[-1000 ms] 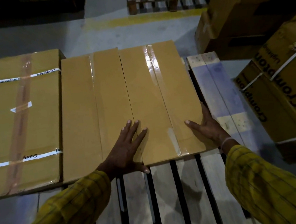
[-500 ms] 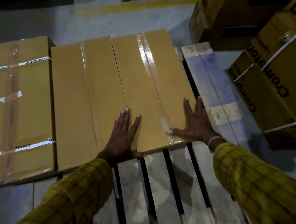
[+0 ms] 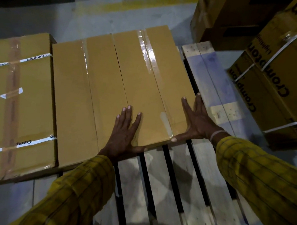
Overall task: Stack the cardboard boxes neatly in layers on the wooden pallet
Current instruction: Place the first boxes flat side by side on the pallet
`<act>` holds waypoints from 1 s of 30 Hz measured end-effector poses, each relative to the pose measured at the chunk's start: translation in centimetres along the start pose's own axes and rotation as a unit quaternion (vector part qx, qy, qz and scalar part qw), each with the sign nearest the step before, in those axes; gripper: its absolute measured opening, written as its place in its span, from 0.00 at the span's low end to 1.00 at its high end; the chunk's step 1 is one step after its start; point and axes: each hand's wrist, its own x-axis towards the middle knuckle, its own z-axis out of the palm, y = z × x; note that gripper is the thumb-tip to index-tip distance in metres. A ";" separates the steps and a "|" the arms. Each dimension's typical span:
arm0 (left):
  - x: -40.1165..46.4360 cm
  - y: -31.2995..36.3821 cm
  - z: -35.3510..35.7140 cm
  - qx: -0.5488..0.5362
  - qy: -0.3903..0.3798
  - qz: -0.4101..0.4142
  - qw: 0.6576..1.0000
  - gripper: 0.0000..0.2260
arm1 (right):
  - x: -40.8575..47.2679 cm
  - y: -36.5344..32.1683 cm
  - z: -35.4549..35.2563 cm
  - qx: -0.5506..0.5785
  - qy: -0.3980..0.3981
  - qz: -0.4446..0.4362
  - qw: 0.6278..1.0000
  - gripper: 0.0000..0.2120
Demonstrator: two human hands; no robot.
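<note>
A: What are we pressing on?

B: A long, flat cardboard box (image 3: pixel 152 86), plain tan, with a glossy strip of clear tape running lengthwise along its top seam. It lies flat on the wooden pallet (image 3: pixel 208 80), side by side against a second plain box (image 3: pixel 87 100) to its left, and beyond that a strapped box (image 3: pixel 15 104) with white bands printed "Crompton".

A: And our hands?

B: Our left hand (image 3: pixel 122 133) lies flat across the seam where the two plain boxes meet, fingers (image 3: pixel 126 114) straight and spread, thumb along the near edge. Our right hand (image 3: pixel 198 121) rests on the taped box's near right corner, fingers extended forward along its right edge, thumb stretched left along the near edge. Neither hand curls round anything; both just press.

A: How much pallet is bare?

B: The near slats under our yellow checked sleeves (image 3: pixel 272 178) and a strip to the right of the box. More Crompton cartons (image 3: pixel 277 87) sit on the floor to the right.
</note>
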 end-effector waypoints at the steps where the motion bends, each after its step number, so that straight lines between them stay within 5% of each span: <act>1: -0.1 0.0 0.0 -0.002 -0.002 0.001 1.000 0.57 | -0.1 -0.1 0.0 -0.001 -0.001 0.002 1.000 0.81; 7: -0.1 0.0 -0.2 0.013 -0.013 -0.004 1.000 0.57 | -0.2 -0.3 0.0 -0.014 -0.004 0.005 1.000 0.81; 14: 0.1 -0.4 -4.5 0.005 -0.115 -0.023 0.993 0.55 | -1.8 -4.9 -2.9 -0.047 -0.046 0.038 0.997 0.78; 20: -4.1 5.2 -14.4 -0.121 0.021 -0.079 0.989 0.52 | -8.1 -11.8 -7.5 0.031 0.029 -0.016 0.999 0.76; 24: -11.1 10.5 -22.8 -0.327 0.104 -0.189 0.920 0.46 | -15.6 -18.5 -11.1 0.098 0.059 -0.060 0.992 0.69; 30: -27.0 17.3 -34.3 -0.419 0.238 -0.344 0.806 0.35 | -27.4 -30.5 -14.1 0.146 0.048 -0.163 0.975 0.55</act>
